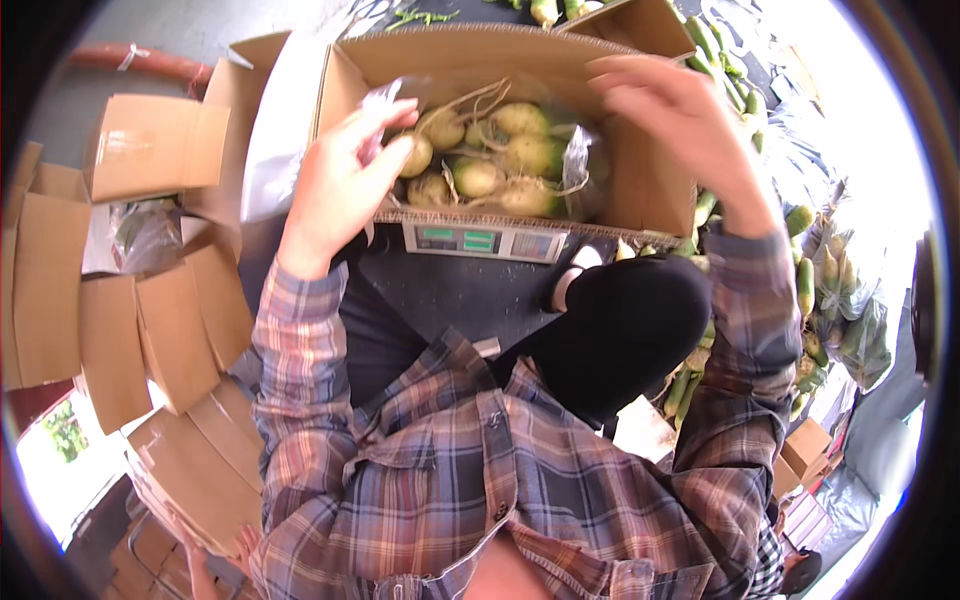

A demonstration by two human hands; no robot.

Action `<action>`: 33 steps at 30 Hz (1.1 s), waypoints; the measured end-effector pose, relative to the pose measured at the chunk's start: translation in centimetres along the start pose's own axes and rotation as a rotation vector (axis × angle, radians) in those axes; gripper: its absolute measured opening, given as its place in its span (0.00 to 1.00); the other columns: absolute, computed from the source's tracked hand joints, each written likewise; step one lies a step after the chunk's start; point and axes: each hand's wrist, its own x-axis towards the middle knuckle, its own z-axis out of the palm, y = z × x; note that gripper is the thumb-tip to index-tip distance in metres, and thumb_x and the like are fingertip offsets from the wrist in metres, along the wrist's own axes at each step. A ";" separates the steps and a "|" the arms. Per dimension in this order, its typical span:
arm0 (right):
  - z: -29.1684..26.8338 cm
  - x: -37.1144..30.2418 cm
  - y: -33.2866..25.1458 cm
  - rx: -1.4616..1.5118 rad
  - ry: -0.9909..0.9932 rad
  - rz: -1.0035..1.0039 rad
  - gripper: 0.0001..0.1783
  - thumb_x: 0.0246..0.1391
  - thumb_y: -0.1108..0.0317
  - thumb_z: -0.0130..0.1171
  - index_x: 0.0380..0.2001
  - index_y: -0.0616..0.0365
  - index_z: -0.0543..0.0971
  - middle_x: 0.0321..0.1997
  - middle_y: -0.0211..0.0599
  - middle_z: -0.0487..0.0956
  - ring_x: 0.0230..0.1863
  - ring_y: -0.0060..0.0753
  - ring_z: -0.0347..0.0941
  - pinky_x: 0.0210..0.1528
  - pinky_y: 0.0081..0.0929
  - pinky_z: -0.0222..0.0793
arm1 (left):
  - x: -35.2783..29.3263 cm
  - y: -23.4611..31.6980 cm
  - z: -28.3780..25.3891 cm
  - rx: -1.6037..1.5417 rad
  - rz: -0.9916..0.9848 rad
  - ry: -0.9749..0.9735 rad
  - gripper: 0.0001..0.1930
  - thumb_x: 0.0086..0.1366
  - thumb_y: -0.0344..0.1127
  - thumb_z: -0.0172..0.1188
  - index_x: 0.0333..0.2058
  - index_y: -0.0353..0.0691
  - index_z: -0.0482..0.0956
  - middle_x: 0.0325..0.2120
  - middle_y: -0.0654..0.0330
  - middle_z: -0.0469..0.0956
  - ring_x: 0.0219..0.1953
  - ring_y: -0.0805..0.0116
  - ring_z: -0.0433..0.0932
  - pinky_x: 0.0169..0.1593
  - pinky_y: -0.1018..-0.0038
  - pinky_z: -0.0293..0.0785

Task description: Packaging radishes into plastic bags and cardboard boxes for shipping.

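Holding round pale green turnips inside a clear plastic liner, an open cardboard box sits on a grey scale. Left hand pinches the liner's edge; right hand hovers loosely open, empty, above the box's right wall. Flattened cartons lie left.

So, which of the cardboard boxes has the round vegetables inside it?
The big open box in the middle, standing on the weighing scale. It holds pale green round vegetables in a clear plastic liner, between both hands. The boxes on the left are flat, stacked ones.
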 end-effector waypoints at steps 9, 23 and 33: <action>-2.2 -9.1 -0.1 0.269 0.461 0.296 0.15 0.59 0.64 0.53 0.46 0.59 0.77 0.40 0.32 0.80 0.39 0.19 0.75 0.42 0.16 0.67 | 0.1 0.4 0.7 0.361 0.111 -0.009 0.16 0.59 0.35 0.58 0.46 0.38 0.77 0.33 0.64 0.79 0.25 0.81 0.64 0.29 0.81 0.65; -0.2 -9.5 1.0 0.315 0.492 0.280 0.11 0.59 0.65 0.54 0.39 0.60 0.80 0.35 0.30 0.81 0.36 0.17 0.75 0.36 0.14 0.66 | 0.0 0.1 0.9 0.330 0.117 0.045 0.16 0.59 0.36 0.59 0.46 0.37 0.77 0.32 0.64 0.79 0.23 0.82 0.65 0.29 0.81 0.66; 6.2 -0.9 -1.6 -0.624 -0.122 0.380 0.35 0.49 0.36 0.52 0.20 0.64 0.80 0.23 0.53 0.78 0.31 0.52 0.77 0.36 0.40 0.72 | -0.5 0.8 1.0 0.249 0.031 0.095 0.13 0.59 0.32 0.59 0.44 0.36 0.78 0.30 0.63 0.78 0.30 0.79 0.72 0.37 0.81 0.70</action>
